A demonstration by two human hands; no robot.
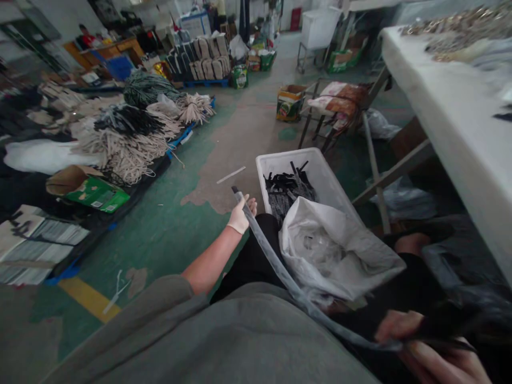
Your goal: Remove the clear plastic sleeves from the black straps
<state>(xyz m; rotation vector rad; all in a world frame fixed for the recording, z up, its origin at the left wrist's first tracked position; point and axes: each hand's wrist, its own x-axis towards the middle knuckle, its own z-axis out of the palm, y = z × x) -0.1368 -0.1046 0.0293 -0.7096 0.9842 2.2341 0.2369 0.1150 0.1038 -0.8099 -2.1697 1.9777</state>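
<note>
A long, narrow clear plastic sleeve (272, 258) runs slantwise across my lap, with a dark strip end (235, 189) showing at its far tip. My left hand (240, 214), in a pale glove, is closed around the sleeve just below that tip. At the lower right my right hand (428, 344) pinches the sleeve's near end. It is blurred, and a dark shape beside its fingers cannot be made out. Between my legs sits a white woven sack (348, 256) with clear plastic inside. Beyond it, a white plastic bin (334, 181) holds black strips (290, 184), some in clear wrapping.
A white-topped table (448, 101) with metal legs stands on my right. Bundles of straps (124, 144) and a green carton (92, 189) lie on pallets at left. A stool with a patterned cushion (340, 98) stands ahead. Another person (86, 37) is far back left.
</note>
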